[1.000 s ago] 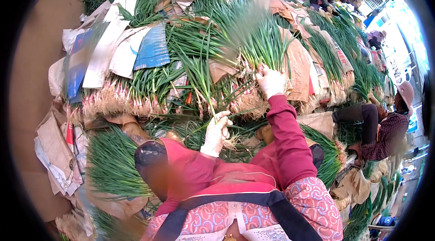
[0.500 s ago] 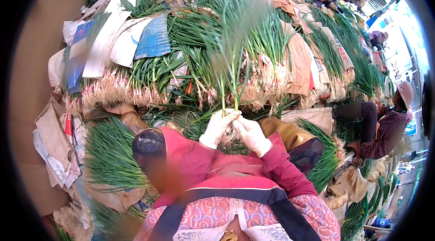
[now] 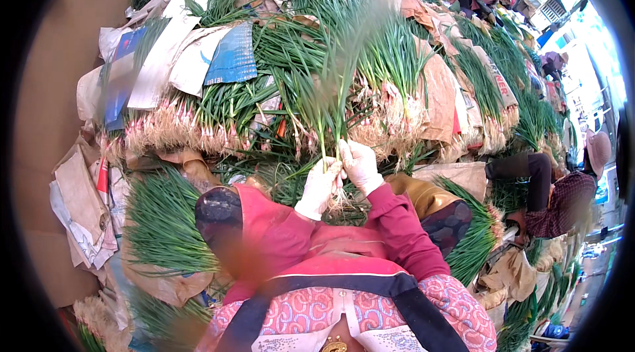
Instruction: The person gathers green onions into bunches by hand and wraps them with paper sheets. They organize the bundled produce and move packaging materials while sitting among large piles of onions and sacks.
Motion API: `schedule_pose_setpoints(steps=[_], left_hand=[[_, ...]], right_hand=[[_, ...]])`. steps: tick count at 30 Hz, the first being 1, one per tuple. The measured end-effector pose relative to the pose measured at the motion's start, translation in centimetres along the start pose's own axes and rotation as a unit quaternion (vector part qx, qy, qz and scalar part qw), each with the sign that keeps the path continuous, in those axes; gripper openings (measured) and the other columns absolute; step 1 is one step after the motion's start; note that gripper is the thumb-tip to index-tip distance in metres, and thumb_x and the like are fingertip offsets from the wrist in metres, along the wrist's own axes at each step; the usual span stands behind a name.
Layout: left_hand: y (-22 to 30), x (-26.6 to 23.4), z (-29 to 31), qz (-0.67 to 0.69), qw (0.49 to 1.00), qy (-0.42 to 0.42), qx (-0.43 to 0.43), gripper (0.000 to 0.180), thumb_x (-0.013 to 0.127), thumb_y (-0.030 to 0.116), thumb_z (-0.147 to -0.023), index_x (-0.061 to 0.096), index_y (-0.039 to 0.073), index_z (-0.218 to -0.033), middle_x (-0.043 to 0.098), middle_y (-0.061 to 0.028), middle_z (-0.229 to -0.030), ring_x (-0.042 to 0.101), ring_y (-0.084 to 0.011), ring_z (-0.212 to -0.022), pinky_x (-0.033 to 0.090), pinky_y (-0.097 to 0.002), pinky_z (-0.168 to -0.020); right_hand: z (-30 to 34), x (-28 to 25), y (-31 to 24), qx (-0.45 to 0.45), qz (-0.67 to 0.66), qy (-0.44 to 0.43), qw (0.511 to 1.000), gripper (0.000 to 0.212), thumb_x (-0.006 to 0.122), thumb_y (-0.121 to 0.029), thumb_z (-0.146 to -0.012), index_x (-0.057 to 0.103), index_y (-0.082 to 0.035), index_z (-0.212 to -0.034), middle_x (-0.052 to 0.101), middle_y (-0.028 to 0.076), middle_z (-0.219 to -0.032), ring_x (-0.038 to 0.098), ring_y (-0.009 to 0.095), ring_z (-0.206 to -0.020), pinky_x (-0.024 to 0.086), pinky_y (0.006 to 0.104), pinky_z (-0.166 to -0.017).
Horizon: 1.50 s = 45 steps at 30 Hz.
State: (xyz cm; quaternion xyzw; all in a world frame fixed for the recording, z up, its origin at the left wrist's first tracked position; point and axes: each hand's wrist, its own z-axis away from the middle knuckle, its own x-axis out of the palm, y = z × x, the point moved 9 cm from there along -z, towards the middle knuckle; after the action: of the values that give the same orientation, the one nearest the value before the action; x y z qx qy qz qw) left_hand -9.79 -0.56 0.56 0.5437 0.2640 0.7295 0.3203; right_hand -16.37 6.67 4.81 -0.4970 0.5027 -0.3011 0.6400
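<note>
Onion stalks (image 3: 339,126) above left grip (image 3: 319,188)

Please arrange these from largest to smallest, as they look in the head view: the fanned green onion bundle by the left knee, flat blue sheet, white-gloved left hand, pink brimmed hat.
1. Fanned green onion bundle
2. Flat blue sheet and white-gloved left hand: too alike to rank
3. Pink brimmed hat
</note>
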Motion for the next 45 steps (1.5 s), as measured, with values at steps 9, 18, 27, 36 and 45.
schedule_pose_setpoints(steps=[9, 18, 27, 36, 45], left_hand=[[1.4, -0.5, 0.9, 0.037, 0.999, 0.008, -0.008, 0.02, 0.045, 0.016, -0.092, 0.05, 0.004, -0.107, 0.061, -0.0058, -0.073, 0.047, -0.0054, -0.043, 0.034, -0.0158, -0.036], [0.3, 0.1, 0.1, 0.079, 0.995, -0.045, -0.03, 0.026, 0.048, 0.019, -0.089, 0.049, 0.001, -0.108, 0.062, -0.0092, -0.074, 0.049, -0.0101, -0.041, 0.037, -0.0179, -0.036], [0.7, -0.5, -0.1, 0.049, 0.999, 0.008, 0.007, 0.019, 0.046, 0.02, -0.092, 0.055, 0.005, -0.1, 0.053, 0.0007, -0.066, 0.045, -0.0051, -0.039, 0.034, -0.0159, -0.034], [0.6, -1.2, -0.3, 0.004, 0.999, 0.018, 0.028, 0.02, 0.043, 0.024, -0.093, 0.051, 0.006, -0.091, 0.053, -0.0009, -0.065, 0.046, -0.0073, -0.038, 0.036, -0.0179, -0.034], [1.1, -1.4, -0.1, -0.052, 0.997, 0.056, 0.021, 0.016, 0.043, 0.02, -0.093, 0.049, 0.006, -0.092, 0.053, -0.0031, -0.064, 0.047, -0.0092, -0.038, 0.037, -0.0204, -0.033]], right_hand=[[2.2, 0.8, 6.3, 0.151, 0.349, -0.233, 0.895, 0.053, 0.042, -0.052, -0.083, 0.064, -0.004, -0.077, 0.06, 0.015, -0.064, 0.06, 0.031, -0.066, 0.045, 0.0383, -0.064], [-1.2, 2.1, 0.1, 0.172, -0.296, -0.099, 0.934, 0.022, 0.059, -0.021, -0.084, 0.06, 0.0, -0.09, 0.061, 0.005, -0.083, 0.056, 0.009, -0.069, 0.044, 0.0216, -0.061], [-0.4, 4.8, 1.0, 0.201, -0.524, -0.12, 0.819, 0.025, 0.053, -0.024, -0.088, 0.055, -0.004, -0.103, 0.058, 0.004, -0.087, 0.052, 0.008, -0.067, 0.042, 0.0219, -0.053], [-0.4, 2.6, 2.6, 0.144, -0.224, -0.075, 0.961, 0.02, 0.052, -0.021, -0.087, 0.052, -0.005, -0.075, 0.05, 0.0, -0.063, 0.045, 0.008, -0.049, 0.038, 0.0224, -0.046], [1.6, -2.0, 6.5, 0.128, 0.346, -0.137, 0.919, 0.042, 0.049, -0.043, -0.082, 0.062, -0.003, -0.077, 0.06, 0.02, -0.075, 0.059, 0.035, -0.077, 0.045, 0.0425, -0.07]])
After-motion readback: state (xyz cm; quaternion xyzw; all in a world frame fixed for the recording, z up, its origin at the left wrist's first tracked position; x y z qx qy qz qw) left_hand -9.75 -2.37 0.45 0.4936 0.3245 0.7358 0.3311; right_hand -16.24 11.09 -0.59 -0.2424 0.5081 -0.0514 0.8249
